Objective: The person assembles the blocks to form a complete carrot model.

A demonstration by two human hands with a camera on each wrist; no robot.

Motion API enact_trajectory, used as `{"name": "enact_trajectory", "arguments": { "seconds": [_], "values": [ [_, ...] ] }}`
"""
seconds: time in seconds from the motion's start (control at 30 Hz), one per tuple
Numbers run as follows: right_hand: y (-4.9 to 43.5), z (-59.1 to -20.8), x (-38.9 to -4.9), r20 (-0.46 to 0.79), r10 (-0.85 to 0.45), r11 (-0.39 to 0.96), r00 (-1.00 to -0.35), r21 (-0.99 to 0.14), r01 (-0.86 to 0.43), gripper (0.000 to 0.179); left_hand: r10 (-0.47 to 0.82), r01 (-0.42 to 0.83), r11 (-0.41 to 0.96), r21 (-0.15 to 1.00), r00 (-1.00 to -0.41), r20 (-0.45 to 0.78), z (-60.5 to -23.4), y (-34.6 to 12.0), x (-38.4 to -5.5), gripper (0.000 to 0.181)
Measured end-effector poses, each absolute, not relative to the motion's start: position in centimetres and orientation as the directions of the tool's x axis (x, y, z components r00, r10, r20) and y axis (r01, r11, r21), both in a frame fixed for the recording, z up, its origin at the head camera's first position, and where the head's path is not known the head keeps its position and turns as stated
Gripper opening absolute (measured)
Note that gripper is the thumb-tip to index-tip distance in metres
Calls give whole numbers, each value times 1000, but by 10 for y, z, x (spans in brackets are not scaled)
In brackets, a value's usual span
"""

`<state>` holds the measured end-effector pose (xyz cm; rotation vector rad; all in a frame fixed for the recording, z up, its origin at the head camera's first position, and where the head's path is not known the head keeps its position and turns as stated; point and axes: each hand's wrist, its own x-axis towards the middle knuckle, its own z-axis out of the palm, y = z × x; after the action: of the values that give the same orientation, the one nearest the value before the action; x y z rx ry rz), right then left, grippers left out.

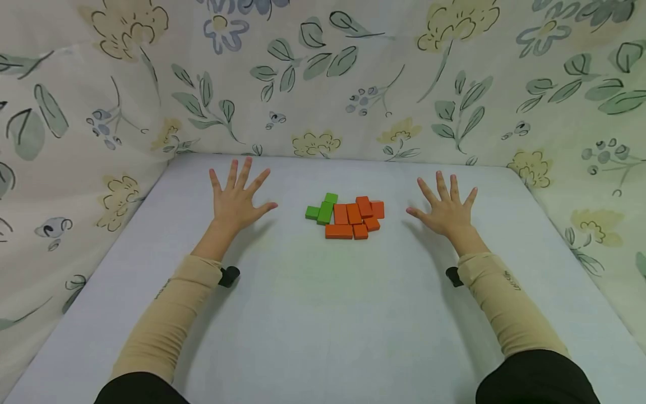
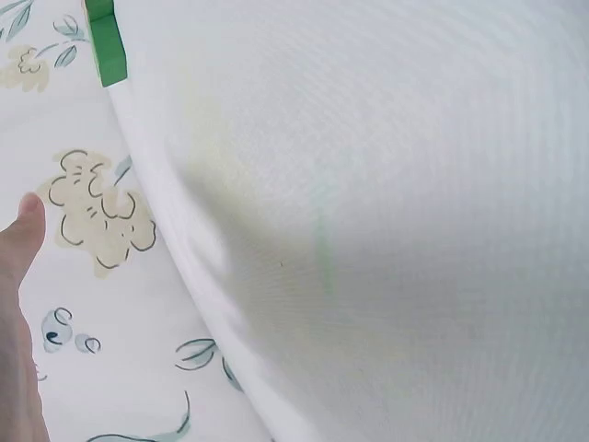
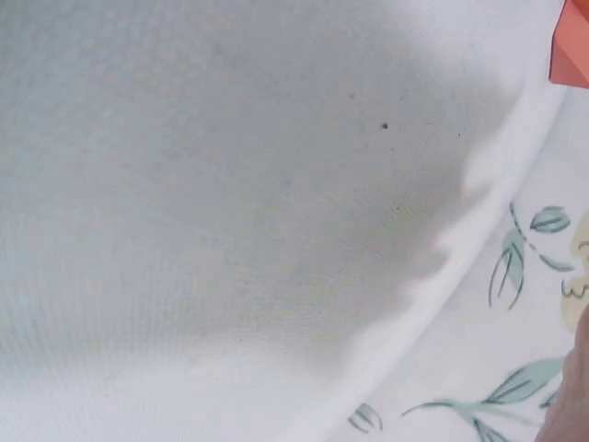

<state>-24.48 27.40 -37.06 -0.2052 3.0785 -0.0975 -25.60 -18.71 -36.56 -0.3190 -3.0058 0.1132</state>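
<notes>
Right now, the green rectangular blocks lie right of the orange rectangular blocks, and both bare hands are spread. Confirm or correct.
Wrong side: the head view shows the green rectangular blocks lying left of the orange rectangular blocks; the left hand and right hand are spread.

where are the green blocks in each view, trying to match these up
Head: green blocks near the centre, at the left end of the cluster.
Left wrist: green near the top-left corner, cut off by the top edge.
Right wrist: not in it; only part of an orange block shows, top right.
Shared landmark: the floral cloth beyond the white tabletop.
</notes>
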Motion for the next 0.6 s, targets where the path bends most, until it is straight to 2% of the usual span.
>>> {"name": "enact_trajectory", "arguments": {
  "seconds": [0.37,0.5,0.6],
  "values": [
    [273,-370,-245,-57,-141,987,-988,-82,-136,85,219,216,975,-45,-970,103,-365,-186,-255,82],
    [270,-366,-243,-61,-169,980,-984,-121,-161,77,286,291,953,83,-956,71,-366,-182,-255,73],
    [267,-364,-240,-57,-180,971,-982,-170,-168,62,404,410,883,226,-912,75,-365,-174,-254,61]
  ]
}}
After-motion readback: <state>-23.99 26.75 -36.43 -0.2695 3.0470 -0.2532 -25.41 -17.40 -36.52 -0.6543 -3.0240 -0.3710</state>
